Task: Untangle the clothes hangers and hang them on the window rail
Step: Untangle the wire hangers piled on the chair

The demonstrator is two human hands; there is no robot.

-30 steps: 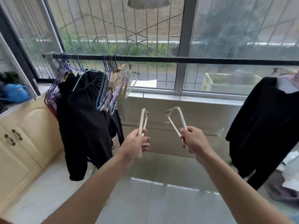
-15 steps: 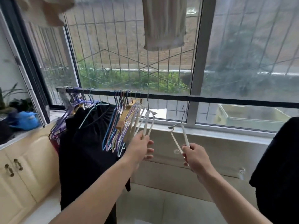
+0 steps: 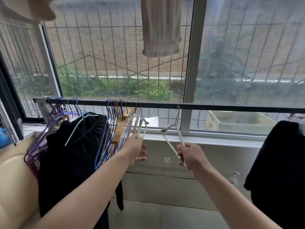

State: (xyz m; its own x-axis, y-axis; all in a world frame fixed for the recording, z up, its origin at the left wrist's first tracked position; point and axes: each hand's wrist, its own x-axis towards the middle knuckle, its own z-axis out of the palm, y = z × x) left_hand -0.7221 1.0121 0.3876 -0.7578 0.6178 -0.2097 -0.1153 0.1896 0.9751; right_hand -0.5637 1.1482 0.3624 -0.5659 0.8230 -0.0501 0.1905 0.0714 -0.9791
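A white hanger (image 3: 173,138) is hooked over the window rail (image 3: 214,106), my right hand (image 3: 192,155) gripping its lower arm. My left hand (image 3: 136,150) pinches another white hanger (image 3: 141,127) hooked beside the crowded coloured hangers (image 3: 113,129).

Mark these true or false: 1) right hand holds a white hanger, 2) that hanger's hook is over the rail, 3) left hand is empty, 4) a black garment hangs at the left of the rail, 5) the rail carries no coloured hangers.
1) True: the right hand grips a white hanger.
2) True: its hook sits over the rail.
3) False: the left hand holds another white hanger, already hooked on the rail.
4) True: a black garment hangs there.
5) False: a bunch of coloured hangers hangs left of the white ones.
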